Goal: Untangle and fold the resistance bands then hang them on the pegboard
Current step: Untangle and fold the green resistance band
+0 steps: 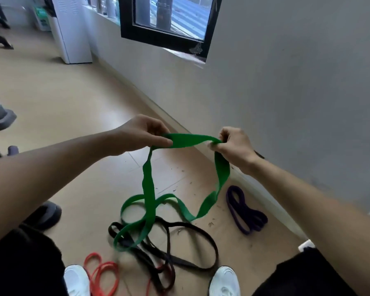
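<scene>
A wide green resistance band [149, 189] hangs between my hands above the floor. My left hand [141, 133] pinches one end of its top span, and my right hand [233, 144] pinches the other end. The band's lower loops trail down and lie across a black band [179, 229] spread on the floor. A thin red band [100, 272] lies tangled at the bottom, between my white shoes. A folded purple band [244, 212] rests apart near the wall. No pegboard is in view.
A grey wall [286, 92] with a black-framed window [165, 24] runs along the right. A white cabinet [71, 28] stands at the far left. Dark equipment bases [0, 118] sit at the left edge. My white shoes [224, 280] flank the bands.
</scene>
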`<state>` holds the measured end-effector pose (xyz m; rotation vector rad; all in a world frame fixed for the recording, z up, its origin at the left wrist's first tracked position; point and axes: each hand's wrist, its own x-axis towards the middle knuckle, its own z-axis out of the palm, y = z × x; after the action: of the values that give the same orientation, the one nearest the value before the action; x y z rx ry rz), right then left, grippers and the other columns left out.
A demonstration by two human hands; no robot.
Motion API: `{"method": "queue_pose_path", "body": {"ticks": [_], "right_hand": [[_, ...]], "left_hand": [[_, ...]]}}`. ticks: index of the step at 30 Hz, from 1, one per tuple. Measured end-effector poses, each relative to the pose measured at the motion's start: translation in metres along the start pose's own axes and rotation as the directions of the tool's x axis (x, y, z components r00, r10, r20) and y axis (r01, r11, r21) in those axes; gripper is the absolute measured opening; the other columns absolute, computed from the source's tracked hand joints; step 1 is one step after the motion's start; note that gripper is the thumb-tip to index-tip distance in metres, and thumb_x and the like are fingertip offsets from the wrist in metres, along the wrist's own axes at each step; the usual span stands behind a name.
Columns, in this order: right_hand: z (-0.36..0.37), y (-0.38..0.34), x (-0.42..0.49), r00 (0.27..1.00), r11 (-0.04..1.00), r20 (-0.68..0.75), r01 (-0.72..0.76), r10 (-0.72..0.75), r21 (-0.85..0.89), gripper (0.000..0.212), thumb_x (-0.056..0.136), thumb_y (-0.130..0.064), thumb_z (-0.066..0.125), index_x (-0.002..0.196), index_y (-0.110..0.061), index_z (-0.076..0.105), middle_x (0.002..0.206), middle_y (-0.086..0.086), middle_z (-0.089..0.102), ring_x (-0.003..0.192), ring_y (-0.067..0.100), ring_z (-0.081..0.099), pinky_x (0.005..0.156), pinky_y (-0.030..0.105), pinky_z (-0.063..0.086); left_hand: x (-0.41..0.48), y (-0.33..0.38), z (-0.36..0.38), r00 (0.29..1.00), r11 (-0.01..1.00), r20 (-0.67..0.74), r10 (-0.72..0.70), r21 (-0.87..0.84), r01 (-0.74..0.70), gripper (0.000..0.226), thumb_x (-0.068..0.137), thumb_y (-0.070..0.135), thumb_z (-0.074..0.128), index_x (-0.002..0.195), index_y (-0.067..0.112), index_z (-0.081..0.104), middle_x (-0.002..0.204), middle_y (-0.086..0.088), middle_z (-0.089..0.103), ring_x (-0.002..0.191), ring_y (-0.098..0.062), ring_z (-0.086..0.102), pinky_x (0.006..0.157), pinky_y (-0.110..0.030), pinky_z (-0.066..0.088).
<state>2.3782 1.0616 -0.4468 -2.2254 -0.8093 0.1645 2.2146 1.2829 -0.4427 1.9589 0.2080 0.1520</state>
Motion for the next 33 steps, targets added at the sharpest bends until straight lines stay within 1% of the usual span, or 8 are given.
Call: {"method": "queue_pose_path", "body": {"ticks": [3,7,12,17,20,28,31,33], "right_hand": [[-0.004,0.001,0.002,0.977,0.998,0.212,-0.033,0.020,0.060,0.020,0.086,-0.009,0.078,0.089,-0.013,0.059,0.083,0.009,0.068,0.077,0.028,0.069,0.069,0.038,0.060],[-0.010,-0.003,-0.001,0.875,0.972,0.485,-0.130,0.019,0.195,0.031,0.089,-0.009,0.075,0.119,-0.011,0.066,0.097,0.011,0.073,0.082,0.023,0.073,0.070,0.029,0.061],[-0.015,-0.013,0.004,0.944,0.967,0.329,-0.068,-0.017,0.247,0.019,0.088,-0.007,0.075,0.105,-0.009,0.067,0.092,0.011,0.065,0.078,0.021,0.068,0.077,0.043,0.061],[-0.033,-0.021,0.001,0.920,0.851,0.388,-0.160,-0.055,0.500,0.038,0.075,-0.019,0.082,0.102,-0.003,0.060,0.085,0.006,0.063,0.078,0.022,0.068,0.074,0.036,0.061],[-0.031,-0.026,-0.002,0.962,0.751,0.271,-0.154,-0.035,0.643,0.037,0.071,-0.025,0.080,0.094,-0.006,0.059,0.083,0.005,0.062,0.080,0.023,0.064,0.073,0.034,0.061],[-0.027,-0.044,-0.010,0.994,0.531,0.109,-0.086,-0.013,0.843,0.029,0.081,-0.017,0.076,0.095,-0.004,0.055,0.087,0.010,0.062,0.082,0.025,0.070,0.076,0.032,0.061],[-0.030,-0.047,-0.012,0.992,0.454,0.118,-0.086,-0.044,0.887,0.032,0.076,-0.019,0.077,0.094,-0.006,0.054,0.091,0.012,0.061,0.087,0.028,0.068,0.081,0.035,0.061],[-0.031,-0.046,-0.012,0.994,0.439,0.103,-0.072,-0.047,0.895,0.033,0.076,-0.018,0.076,0.096,-0.006,0.053,0.092,0.013,0.060,0.087,0.028,0.068,0.082,0.036,0.061]], "left_hand": [[0.008,-0.004,0.006,0.993,0.999,-0.120,0.007,0.048,-0.001,0.008,0.084,0.005,0.079,0.086,0.006,0.072,0.070,0.001,0.066,0.061,-0.005,0.061,0.057,-0.015,0.048],[0.019,-0.010,0.004,0.960,0.997,-0.280,0.021,0.074,0.000,0.008,0.085,0.007,0.078,0.085,0.010,0.071,0.072,-0.003,0.067,0.057,-0.006,0.061,0.056,-0.020,0.051],[0.023,-0.010,0.011,0.974,1.000,-0.227,0.014,0.026,-0.009,0.011,0.090,0.003,0.071,0.094,0.011,0.066,0.084,-0.011,0.065,0.066,-0.020,0.069,0.057,-0.027,0.057],[0.018,-0.005,0.026,1.000,1.000,-0.010,0.007,-0.012,-0.007,0.027,0.090,-0.003,0.068,0.112,0.012,0.068,0.098,-0.009,0.063,0.077,-0.023,0.073,0.065,-0.032,0.062],[0.015,0.003,0.036,0.999,0.997,0.037,0.023,-0.075,-0.020,0.027,0.086,0.002,0.075,0.111,0.011,0.068,0.107,-0.009,0.068,0.087,-0.027,0.074,0.071,-0.036,0.063],[0.020,0.019,0.054,0.998,0.970,0.014,0.068,-0.233,-0.063,0.038,0.083,0.012,0.080,0.115,0.010,0.059,0.108,-0.010,0.074,0.097,-0.025,0.074,0.077,-0.031,0.060],[0.023,0.020,0.057,0.996,0.989,-0.029,0.082,-0.125,-0.085,0.045,0.080,0.019,0.083,0.119,0.019,0.059,0.106,-0.004,0.070,0.096,-0.019,0.072,0.082,-0.032,0.060],[0.023,0.020,0.059,0.997,0.996,-0.005,0.080,-0.045,-0.080,0.030,0.084,0.022,0.081,0.109,0.022,0.065,0.097,-0.001,0.068,0.091,-0.014,0.070,0.080,-0.028,0.059]]}}
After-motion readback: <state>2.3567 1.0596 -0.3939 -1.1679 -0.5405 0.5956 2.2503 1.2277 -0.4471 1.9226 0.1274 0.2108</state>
